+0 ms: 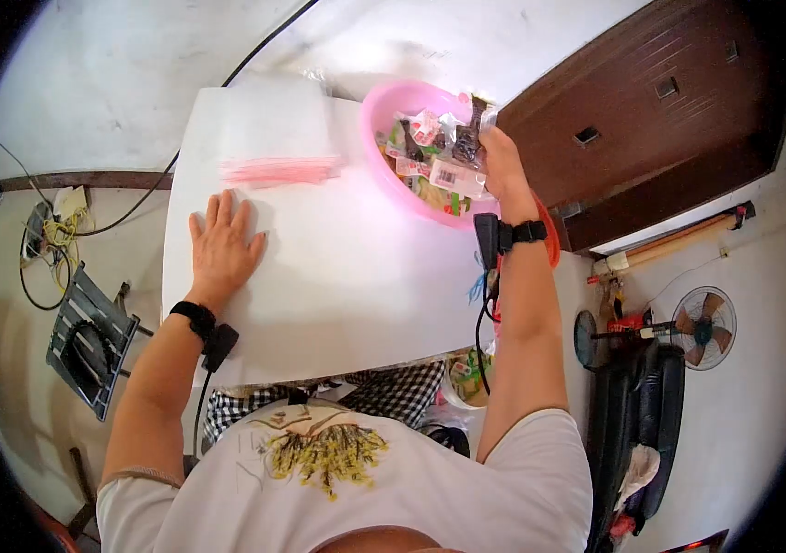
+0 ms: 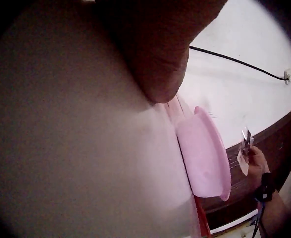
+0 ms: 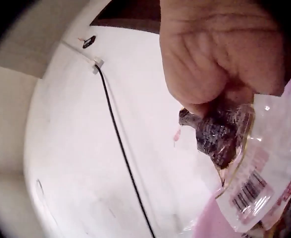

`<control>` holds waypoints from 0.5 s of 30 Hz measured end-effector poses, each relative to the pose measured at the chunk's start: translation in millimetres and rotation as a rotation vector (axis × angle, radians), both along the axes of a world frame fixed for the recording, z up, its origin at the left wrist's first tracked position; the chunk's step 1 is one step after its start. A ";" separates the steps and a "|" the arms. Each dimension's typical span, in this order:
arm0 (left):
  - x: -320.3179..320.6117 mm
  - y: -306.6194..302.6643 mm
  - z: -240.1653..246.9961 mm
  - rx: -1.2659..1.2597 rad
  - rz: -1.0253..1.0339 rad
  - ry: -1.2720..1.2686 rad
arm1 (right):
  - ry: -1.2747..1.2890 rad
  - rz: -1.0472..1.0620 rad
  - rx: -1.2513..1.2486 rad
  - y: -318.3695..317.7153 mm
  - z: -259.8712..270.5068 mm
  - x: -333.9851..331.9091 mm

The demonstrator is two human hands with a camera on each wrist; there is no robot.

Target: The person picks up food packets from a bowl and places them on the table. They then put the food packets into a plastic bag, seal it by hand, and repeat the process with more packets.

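My right hand grips clear plastic packets of dark food over the right side of a pink basin. In the right wrist view, one packet shows a glossy dark piece and a white label with a barcode. Inside the basin lie more wrapped snack packets, some with red or green print. My left hand rests on the white table with its fingers spread. Just beyond its fingertips lies a stack of clear plastic bags with pink edges.
The table's back edge meets a white wall with a black cable. A dark brown door stands at the right. Below the table's front edge is a tub of packets. A folding chair is at the left.
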State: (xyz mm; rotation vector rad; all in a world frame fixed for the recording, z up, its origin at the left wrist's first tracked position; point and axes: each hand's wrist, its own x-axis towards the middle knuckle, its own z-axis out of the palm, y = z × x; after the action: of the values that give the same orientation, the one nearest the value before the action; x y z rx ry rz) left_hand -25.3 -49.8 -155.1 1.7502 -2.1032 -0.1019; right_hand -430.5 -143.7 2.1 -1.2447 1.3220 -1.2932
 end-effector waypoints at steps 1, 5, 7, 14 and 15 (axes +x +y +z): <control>1.2 0.7 -1.6 -0.027 -0.004 -0.003 | -0.049 0.051 0.022 8.8 5.5 8.4; 2.4 2.9 4.3 -0.034 -0.018 -0.009 | -0.246 0.193 0.092 31.6 -4.7 31.9; 1.9 1.5 3.0 -0.036 -0.014 -0.019 | -0.259 0.217 0.095 48.6 -14.7 53.5; 2.0 1.5 8.8 0.069 -0.006 -0.086 | -0.171 0.230 0.184 98.5 -51.7 113.2; 2.2 2.0 11.3 0.070 -0.009 -0.085 | -0.181 0.255 0.199 101.1 -62.0 118.3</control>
State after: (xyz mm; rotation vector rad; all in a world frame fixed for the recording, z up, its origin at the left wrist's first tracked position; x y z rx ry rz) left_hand -23.1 -47.8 -143.9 1.8158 -2.1929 -0.1066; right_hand -312.2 -42.6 -60.0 -1.0904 1.0947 -1.0414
